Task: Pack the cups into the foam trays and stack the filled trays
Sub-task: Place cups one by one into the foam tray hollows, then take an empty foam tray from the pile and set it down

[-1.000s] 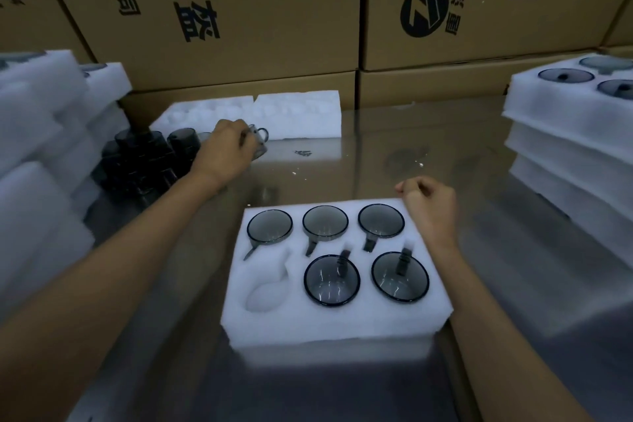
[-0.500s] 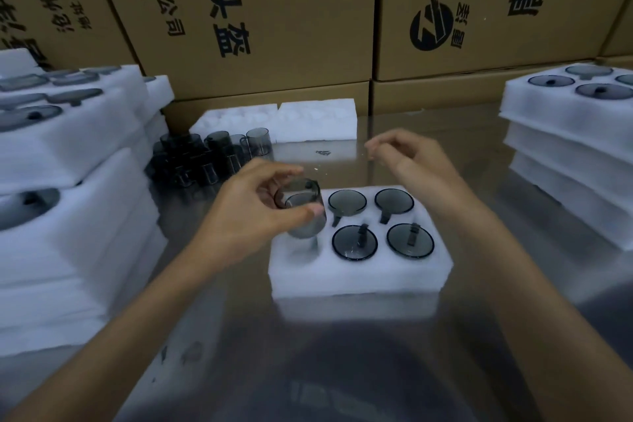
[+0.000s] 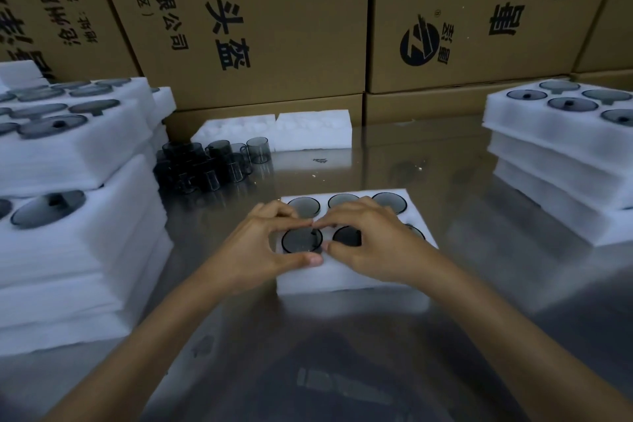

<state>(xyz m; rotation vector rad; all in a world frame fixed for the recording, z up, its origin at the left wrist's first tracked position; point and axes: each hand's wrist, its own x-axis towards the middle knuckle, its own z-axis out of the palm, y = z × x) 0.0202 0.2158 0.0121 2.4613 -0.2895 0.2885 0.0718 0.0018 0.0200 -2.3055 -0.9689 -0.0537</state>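
A white foam tray [image 3: 342, 279] lies on the shiny table in front of me, with smoky grey glass cups in its slots. Both hands meet over the front-left slot, where a grey cup [image 3: 301, 240] sits sunk in the foam. My left hand [image 3: 260, 250] curls its thumb and fingers around the cup's left side and rim. From the right, my right hand [image 3: 373, 243] pinches the cup's edge by the handle and covers part of the front row. The back row's three cups [image 3: 342, 200] show above my fingers.
Loose grey cups [image 3: 212, 164] cluster at the back left beside two empty foam trays [image 3: 308, 130]. Tall stacks of filled trays [image 3: 68, 233] stand at the left, another filled stack [image 3: 555, 161] at the right. Cardboard boxes [image 3: 274, 27] wall the back.
My left hand carried a cup from the loose cluster to the tray and lowered it into the front-left slot. My right hand moved from the tray's right side onto that cup.
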